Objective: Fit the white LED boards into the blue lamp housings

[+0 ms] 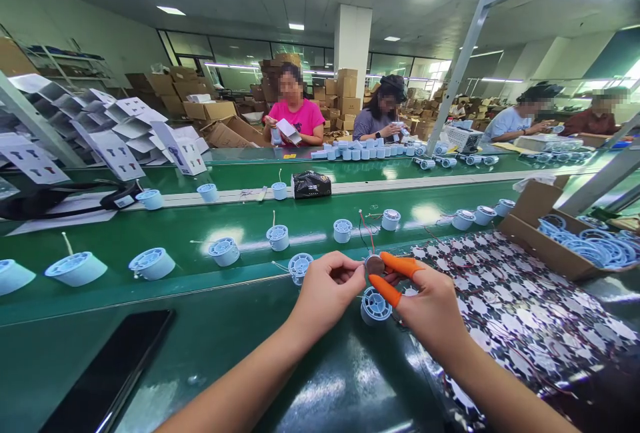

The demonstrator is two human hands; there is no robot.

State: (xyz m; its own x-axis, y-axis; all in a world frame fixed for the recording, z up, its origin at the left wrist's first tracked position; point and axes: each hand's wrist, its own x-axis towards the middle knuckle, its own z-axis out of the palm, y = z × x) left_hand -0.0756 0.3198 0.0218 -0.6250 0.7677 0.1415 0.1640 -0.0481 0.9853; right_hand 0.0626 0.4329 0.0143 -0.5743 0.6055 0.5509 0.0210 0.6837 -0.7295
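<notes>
A small round wired disc (374, 264), greyish brown, is held up between my two hands, with red and dark wires (369, 233) rising behind it. My left hand (330, 286) pinches at its left edge, fingers curled. Orange finger covers sit on the thumb and a finger of my right hand (427, 296), which grips the disc from the right. Just below stands a light blue round housing (376, 306) with a spoked top, partly hidden by the right thumb. Another blue housing (301, 268) is beside my left wrist.
Several blue housings (224, 251) line the green conveyor (185, 226). Right of my hands lie many white-and-black parts (515, 313) with red wires. A carton (545, 233) holds blue rings. A phone (110, 370) lies left; a black packet (312, 184) sits beyond. Co-workers (295, 120) sit opposite.
</notes>
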